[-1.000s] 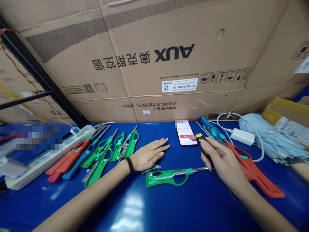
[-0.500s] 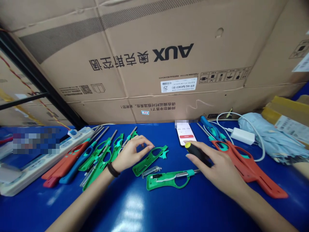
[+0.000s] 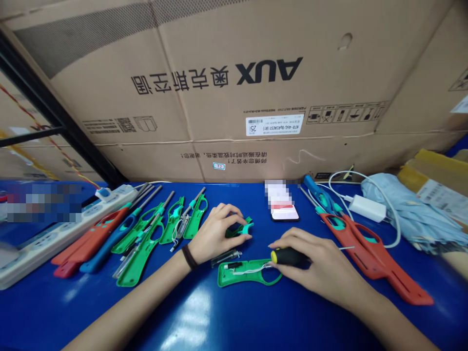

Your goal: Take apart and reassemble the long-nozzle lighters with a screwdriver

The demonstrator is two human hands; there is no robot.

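My right hand (image 3: 310,263) is closed round a black-and-yellow screwdriver (image 3: 292,257); its thin shaft points right, past my fingers. My left hand (image 3: 219,231) curls over a green lighter casing half (image 3: 237,230), thumb and fingers on either side of it, and hides much of the casing. A teal trigger piece (image 3: 247,228) shows between the fingertips. Just below lies a clear fuel tank (image 3: 224,258), partly under the left hand. Another green casing half (image 3: 230,279), with white wire and a black part inside, lies flat; its right end is behind my right hand.
Opened green lighters (image 3: 141,258), a blue lighter (image 3: 109,248) and red lighters (image 3: 91,236) lie left beside a power strip (image 3: 78,219). A phone (image 3: 285,212) lies behind my hands. Orange lighters (image 3: 376,258), a charger (image 3: 367,207) and an umbrella (image 3: 409,209) lie right. A carton (image 3: 219,122) stands behind.
My left hand has moved right and down onto the green casing half. My right hand has come down and left with the screwdriver, from over the phone to the wired casing's right end.
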